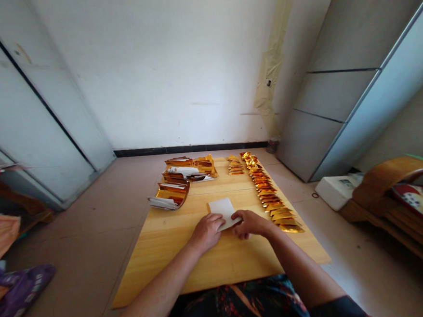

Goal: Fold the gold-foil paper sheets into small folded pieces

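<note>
A white paper sheet (222,207) lies near the middle of the wooden board, with a thin gold strip showing along its left edge. My left hand (206,232) is closed at the sheet's lower left, fingertips on the paper. At the lower right edge, my right hand (251,223) pinches the sheet between thumb and fingers, its other fingers curled beneath. What lies under the paper is mostly hidden. Right of my hands runs a long overlapping row of folded gold foil pieces (272,197). A shorter row of small gold pieces (235,165) sits farther back.
Gold foil sheets with white papers (190,169) are piled at the board's far left, and a curled gold stack (172,192) is nearer. The wooden board (153,259) rests low above the tiled floor. A cabinet stands right, wooden furniture (374,200) beside it, a purple bag (22,297) left.
</note>
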